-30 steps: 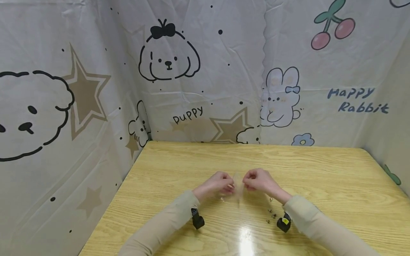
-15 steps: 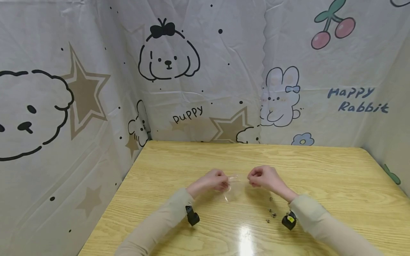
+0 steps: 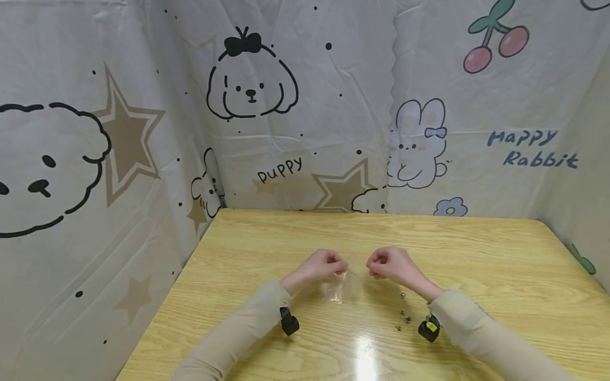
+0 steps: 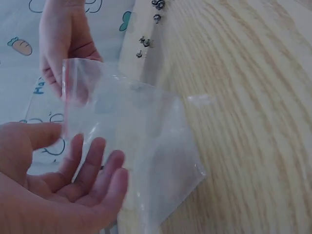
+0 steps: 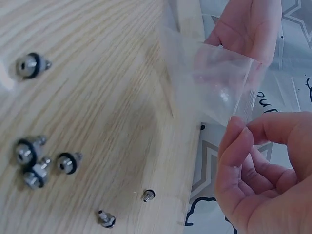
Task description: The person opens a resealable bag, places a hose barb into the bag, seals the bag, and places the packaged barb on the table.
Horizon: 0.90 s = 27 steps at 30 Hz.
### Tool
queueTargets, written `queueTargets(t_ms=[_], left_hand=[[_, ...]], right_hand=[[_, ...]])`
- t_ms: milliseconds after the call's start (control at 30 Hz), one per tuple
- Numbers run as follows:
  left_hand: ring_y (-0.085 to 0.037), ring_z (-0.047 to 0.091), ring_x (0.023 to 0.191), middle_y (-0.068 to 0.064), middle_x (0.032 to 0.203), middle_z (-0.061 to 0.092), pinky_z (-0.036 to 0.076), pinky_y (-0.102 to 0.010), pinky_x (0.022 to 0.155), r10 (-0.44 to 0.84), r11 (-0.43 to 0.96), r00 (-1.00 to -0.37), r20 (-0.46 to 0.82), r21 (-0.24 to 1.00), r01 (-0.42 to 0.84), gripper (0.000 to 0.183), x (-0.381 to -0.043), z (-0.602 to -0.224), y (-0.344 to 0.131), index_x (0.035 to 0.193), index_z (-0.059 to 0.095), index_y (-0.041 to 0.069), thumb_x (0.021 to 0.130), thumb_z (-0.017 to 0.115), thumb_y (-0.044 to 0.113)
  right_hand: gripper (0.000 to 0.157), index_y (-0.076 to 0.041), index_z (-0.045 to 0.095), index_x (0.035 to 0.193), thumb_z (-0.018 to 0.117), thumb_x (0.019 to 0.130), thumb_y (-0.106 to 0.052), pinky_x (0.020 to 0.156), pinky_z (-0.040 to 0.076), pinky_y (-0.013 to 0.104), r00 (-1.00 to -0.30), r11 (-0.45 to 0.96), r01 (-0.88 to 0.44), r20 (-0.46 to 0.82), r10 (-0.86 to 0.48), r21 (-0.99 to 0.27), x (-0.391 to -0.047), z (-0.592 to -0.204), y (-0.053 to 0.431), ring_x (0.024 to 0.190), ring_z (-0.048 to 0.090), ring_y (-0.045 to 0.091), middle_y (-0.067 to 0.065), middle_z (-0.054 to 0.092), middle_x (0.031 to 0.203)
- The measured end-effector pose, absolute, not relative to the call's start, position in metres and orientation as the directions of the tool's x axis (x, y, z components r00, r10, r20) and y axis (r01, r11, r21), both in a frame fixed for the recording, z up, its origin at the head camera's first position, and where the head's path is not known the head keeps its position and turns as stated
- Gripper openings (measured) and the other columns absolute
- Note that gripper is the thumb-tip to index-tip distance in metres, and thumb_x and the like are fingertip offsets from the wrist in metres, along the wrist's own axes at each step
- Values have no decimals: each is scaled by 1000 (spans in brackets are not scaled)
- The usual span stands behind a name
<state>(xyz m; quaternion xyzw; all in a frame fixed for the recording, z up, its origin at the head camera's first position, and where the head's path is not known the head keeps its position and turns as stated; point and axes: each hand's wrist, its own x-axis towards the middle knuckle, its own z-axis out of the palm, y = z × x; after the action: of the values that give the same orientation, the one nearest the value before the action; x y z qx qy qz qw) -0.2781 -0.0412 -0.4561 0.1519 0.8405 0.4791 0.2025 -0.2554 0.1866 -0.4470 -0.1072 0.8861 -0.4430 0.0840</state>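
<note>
A clear zip-lock bag (image 4: 146, 122) with a red line along its zip edge hangs between my hands over the table. My left hand (image 3: 326, 264) pinches it near the zip edge, thumb on one side and fingers on the other. On the right, my right hand (image 3: 388, 263) has its thumb and index fingertips together at the other end of the zip edge in the right wrist view. Several small metal fittings with black rings (image 5: 68, 163) lie on the table below and nearer me than the right hand.
The wood-grain table (image 3: 267, 238) reaches back to a printed curtain (image 3: 324, 106) behind and at both sides. Black wrist cameras (image 3: 289, 324) hang under both beige sleeves (image 3: 252, 312). One fitting (image 3: 402, 296) lies apart from the others, close under the right hand.
The hands started closer together, with the bag blurred between them; the right hand has since moved slightly right. The bag has swung to hang down from the left fingers. The fittings have not moved.
</note>
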Motion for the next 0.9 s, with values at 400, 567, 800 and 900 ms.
queueTargets(t_ms=[400, 567, 800, 900], left_hand=[[-34, 21, 153, -16, 165, 17, 28, -53, 122, 542, 642, -836, -87, 685, 345, 119, -264, -469, -31, 159, 9, 6, 75, 85, 46], [-32, 26, 151, -15, 164, 22, 30, -52, 121, 573, 647, -819, -36, 633, 425, 127, -259, -474, -26, 159, 9, 5, 68, 90, 44], [-23, 49, 123, -11, 141, 48, 49, -36, 104, 552, 623, -832, 54, 637, 454, 100, -262, -476, -25, 152, 30, 4, 74, 87, 29], [-22, 51, 120, -10, 135, 52, 49, -31, 101, 541, 594, -838, 71, 673, 441, 87, -263, -477, -27, 147, 38, 5, 77, 85, 24]], right_hand=[[22, 5, 69, 99, 60, 96, -14, 74, 62, 41, -958, 590, -94, -89, -273, -802, -254, -438, 188, 71, 69, 13, 9, 73, 81], [23, 5, 69, 99, 59, 97, -15, 71, 61, 39, -955, 575, -75, -109, -278, -815, -255, -435, 189, 72, 69, 15, 13, 73, 84], [25, 8, 68, 103, 60, 98, -16, 73, 61, 38, -948, 563, -50, -137, -286, -825, -252, -433, 189, 72, 68, 12, 15, 73, 86], [26, 8, 68, 104, 60, 97, -16, 75, 62, 39, -948, 564, -45, -142, -284, -825, -252, -433, 190, 72, 68, 11, 16, 73, 87]])
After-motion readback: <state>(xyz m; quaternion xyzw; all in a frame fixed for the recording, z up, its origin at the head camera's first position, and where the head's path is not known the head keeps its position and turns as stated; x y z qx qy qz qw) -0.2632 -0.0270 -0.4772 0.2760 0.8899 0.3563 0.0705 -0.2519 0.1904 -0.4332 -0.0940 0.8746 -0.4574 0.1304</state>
